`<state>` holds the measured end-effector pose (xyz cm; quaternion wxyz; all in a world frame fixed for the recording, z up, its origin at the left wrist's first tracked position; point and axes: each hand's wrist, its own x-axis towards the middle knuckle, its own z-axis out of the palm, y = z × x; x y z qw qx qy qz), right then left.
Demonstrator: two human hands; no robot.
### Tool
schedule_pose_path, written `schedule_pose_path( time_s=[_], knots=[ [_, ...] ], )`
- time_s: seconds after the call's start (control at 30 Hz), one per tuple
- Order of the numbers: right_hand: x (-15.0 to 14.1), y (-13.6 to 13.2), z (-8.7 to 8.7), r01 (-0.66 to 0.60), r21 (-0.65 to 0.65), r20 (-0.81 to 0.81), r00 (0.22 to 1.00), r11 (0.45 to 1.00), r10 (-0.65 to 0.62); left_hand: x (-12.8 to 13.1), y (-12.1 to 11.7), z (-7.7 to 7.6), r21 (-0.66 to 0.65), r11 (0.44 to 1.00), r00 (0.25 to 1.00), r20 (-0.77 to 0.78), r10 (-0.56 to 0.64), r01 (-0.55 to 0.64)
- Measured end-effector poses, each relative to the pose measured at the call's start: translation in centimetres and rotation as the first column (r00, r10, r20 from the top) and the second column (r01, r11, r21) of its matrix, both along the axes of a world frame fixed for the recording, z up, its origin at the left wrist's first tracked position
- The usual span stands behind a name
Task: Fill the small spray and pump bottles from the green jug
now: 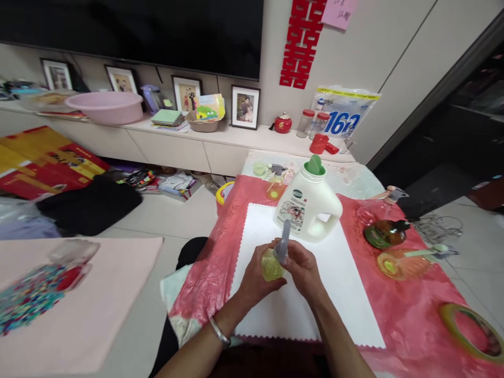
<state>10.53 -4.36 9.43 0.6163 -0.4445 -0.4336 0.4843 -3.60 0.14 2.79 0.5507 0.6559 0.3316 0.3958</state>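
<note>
A small spray bottle (271, 266) of clear yellow-green plastic with a grey spray head (283, 242) is held upright over a white sheet (299, 310) with a scalloped edge. My left hand (254, 273) wraps round the bottle's body. The fingers of my right hand (305, 268) are closed at the base of the grey head, where it meets the bottle's neck. Just beyond my hands stands a large white detergent jug (309, 202), a green spout (315, 165) showing in its open mouth. Behind it to the left is another small yellow spray bottle (276, 186).
On the red table cover (409, 315) at right lie a pink bottle (374, 211), a brown bottle (384, 234), an orange spray bottle (405, 264) and a tape roll (447, 325). A pink table (106, 315) at left bears a pile of colourful small pieces (31, 296).
</note>
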Motion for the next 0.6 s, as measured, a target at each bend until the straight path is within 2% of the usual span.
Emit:
schedule_pose_path(
  time_s=[0.13, 0.3, 0.5, 0.6],
  knots=[
    [-1.3, 0.0, -0.4, 0.122, 0.009, -0.008, 0.993, 0.993, -0.122, 0.1, -0.1, 0.6, 0.058, 0.998, 0.999, -0.042, 0.023, -0.021],
    [-2.6, -0.7, -0.3, 0.253, 0.014, 0.088, 0.963, 0.967, -0.253, 0.3, -0.1, 2.1, 0.145, 0.989, 0.994, -0.102, 0.037, -0.022],
    [-2.2, -1.0, -0.5, 0.205, 0.005, 0.091, 0.975, 0.979, -0.204, 0.4, -0.1, 1.1, 0.147, 0.988, 0.994, -0.091, 0.065, -0.051],
    [-2.7, -0.8, -1.2, 0.272, 0.004, 0.063, 0.960, 0.962, -0.272, 0.4, -0.1, 1.2, 0.150, 0.987, 0.992, -0.099, 0.072, -0.056]
  ],
)
